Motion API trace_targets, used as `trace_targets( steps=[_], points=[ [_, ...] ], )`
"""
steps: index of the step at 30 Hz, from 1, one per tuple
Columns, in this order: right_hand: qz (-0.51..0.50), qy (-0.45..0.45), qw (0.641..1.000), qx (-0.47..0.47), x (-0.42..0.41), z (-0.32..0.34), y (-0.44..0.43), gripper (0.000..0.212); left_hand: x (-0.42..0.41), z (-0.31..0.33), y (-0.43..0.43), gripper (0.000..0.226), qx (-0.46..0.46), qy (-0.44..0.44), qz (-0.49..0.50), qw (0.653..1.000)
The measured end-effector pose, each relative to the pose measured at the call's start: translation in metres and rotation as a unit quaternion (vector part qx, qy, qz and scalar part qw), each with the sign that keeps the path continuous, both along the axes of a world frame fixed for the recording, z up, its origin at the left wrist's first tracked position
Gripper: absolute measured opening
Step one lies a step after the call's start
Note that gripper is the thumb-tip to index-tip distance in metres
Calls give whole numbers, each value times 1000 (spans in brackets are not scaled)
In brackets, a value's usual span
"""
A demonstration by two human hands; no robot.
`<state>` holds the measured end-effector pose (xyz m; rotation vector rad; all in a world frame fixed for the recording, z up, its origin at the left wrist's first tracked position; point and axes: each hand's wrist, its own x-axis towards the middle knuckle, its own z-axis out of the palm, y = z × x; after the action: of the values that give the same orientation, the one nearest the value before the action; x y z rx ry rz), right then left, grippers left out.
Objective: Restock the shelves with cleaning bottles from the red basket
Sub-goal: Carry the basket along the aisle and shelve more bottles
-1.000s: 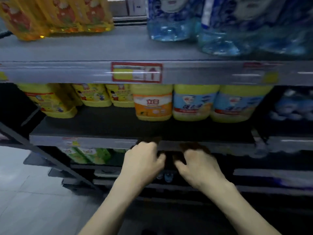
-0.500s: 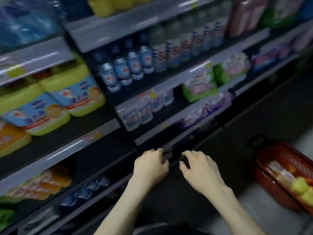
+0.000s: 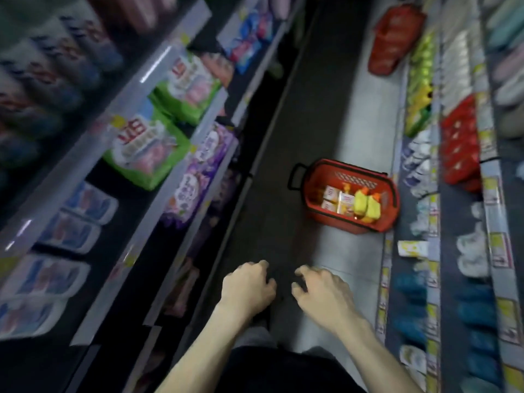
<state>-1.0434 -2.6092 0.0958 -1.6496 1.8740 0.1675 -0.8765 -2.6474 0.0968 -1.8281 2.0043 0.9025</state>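
A red basket stands on the aisle floor ahead, close to the right-hand shelving. Inside it lie two yellow bottles with orange caps and several white and orange packs. My left hand and my right hand hover side by side in front of me, well short of the basket. Both hold nothing and their fingers hang loosely curled. The picture is blurred by head motion.
Left shelving carries green and purple soft packs and blue-white pouches. Right shelving holds yellow-green bottles, red packs and teal items. A second red basket sits farther down the aisle. The grey floor runs between the shelves.
My view has swung right, from the shelf of yellow bottles to the aisle floor and the red basket. Both hands stay empty, side by side in front of me.
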Motion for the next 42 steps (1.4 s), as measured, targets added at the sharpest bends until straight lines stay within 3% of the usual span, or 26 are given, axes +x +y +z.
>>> trace_targets(
  steps=[6,14,23,30,42],
  points=[
    [-119,20,992,26,-40,-12,-54,36,-44,-17,-74,41,19,9,-70,997],
    [-194,9,980,43,-114,-35,-117,39,-132,-40,-160,35,43,-6,-174,984],
    [-132,-8,987,86,-251,-84,-201,38,-263,-81,-245,32,52,-65,-222,971],
    [-69,-7,990,120,-349,-112,-279,30,-358,-110,-309,37,60,-80,-196,976],
    [-57,7,985,162,-395,-235,-380,36,-406,-241,-390,36,113,-62,-237,963]
  ],
)
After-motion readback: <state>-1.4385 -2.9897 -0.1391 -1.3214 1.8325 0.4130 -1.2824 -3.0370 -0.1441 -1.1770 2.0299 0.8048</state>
